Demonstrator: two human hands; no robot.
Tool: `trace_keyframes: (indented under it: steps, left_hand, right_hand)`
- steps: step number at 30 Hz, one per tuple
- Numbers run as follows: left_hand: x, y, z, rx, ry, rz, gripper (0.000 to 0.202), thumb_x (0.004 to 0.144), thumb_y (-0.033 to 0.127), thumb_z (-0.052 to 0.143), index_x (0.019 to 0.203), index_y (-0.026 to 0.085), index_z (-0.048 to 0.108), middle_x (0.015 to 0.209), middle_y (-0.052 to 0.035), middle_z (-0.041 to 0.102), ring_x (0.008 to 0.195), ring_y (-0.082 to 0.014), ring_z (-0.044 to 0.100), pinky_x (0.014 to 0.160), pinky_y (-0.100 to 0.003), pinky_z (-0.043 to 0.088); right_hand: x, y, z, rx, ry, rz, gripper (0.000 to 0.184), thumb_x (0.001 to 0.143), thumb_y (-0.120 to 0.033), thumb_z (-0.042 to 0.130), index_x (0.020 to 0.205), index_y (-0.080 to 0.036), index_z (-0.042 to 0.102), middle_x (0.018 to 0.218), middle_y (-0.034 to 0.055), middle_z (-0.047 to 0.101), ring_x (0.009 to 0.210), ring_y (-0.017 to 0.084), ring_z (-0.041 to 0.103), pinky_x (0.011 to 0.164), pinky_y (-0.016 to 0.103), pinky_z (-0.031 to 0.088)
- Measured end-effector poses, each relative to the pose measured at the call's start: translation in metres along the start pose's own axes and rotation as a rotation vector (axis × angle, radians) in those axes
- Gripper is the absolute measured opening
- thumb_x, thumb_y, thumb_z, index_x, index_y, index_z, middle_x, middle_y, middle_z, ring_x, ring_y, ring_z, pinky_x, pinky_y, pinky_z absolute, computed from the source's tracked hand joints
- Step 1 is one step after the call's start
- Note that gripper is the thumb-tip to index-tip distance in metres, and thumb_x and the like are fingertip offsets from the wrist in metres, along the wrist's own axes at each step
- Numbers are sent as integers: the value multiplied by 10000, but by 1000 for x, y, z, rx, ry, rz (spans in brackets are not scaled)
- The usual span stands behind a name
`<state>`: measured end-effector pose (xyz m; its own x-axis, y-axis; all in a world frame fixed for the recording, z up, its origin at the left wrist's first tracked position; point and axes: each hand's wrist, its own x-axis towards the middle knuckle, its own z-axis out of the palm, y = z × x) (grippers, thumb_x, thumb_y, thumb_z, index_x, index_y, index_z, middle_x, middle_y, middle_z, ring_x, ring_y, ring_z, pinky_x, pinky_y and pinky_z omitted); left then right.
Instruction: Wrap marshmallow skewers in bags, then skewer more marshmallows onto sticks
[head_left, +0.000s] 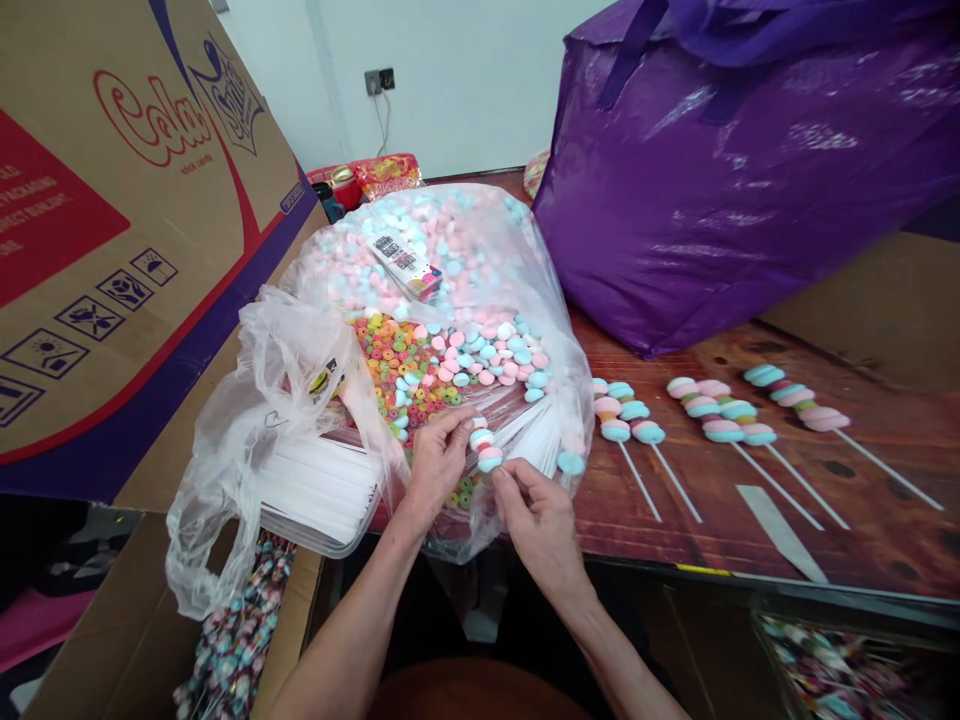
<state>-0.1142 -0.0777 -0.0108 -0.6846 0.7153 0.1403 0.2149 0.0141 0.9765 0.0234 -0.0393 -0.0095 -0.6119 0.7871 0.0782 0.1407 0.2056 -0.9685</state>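
Observation:
A marshmallow skewer of blue, white and pink pieces with a red one among them is between my hands. My left hand pinches its top end with thumb and fingertips. At the lower end, my right hand has thumb and forefinger closed on it; any stick there is hidden by the fingers. Beneath my hands lies a clear plastic bag with loose pink and blue marshmallows. Ring-shaped gummies, orange, green and red, are heaped near my left hand. White sticks lie just behind my right hand.
Several finished skewers lie on the wooden table at right. A purple bag stands behind them. At left are a large cardboard box and a plastic tub of white sticks. Cards rest on the marshmallow bag.

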Motion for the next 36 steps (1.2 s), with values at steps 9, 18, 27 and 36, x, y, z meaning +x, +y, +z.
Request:
trace_keyframes:
  steps: [9, 18, 27, 36]
  left_hand:
    - [0, 4, -1, -12, -73, -9, 237, 880, 165, 566, 993, 171, 774, 1013, -67, 776, 959, -187, 693, 904, -308, 526]
    - [-2, 2, 0, -176, -18, -75, 351, 904, 276, 616, 1236, 208, 704, 1295, -75, 701, 1189, -212, 642, 1059, -356, 483]
    - [-1, 5, 1, -171, -5, -47, 448, 890, 348, 645, 1310, 190, 639, 1317, -110, 671, 1145, -216, 655, 932, -314, 557]
    - [-2, 9, 0, -212, 64, -104, 511, 833, 452, 697, 1257, 170, 660, 1153, -106, 744, 921, -198, 712, 794, -311, 583]
  right_hand:
    - [7, 3, 6, -22, 28, 41, 311, 917, -392, 479, 667, -209, 498, 525, -62, 405, 463, 100, 371, 444, 223, 294]
    - [4, -2, 0, -57, -16, -19, 326, 959, -374, 471, 698, -194, 547, 563, -45, 473, 484, 103, 432, 477, 216, 348]
    - [-7, -4, -11, -74, -9, -36, 294, 958, -364, 509, 1005, -165, 720, 594, -16, 533, 526, 144, 473, 486, 237, 397]
    - [-11, -11, -28, -195, 77, -142, 272, 987, -294, 478, 849, -168, 675, 619, -25, 537, 554, 118, 493, 534, 221, 391]
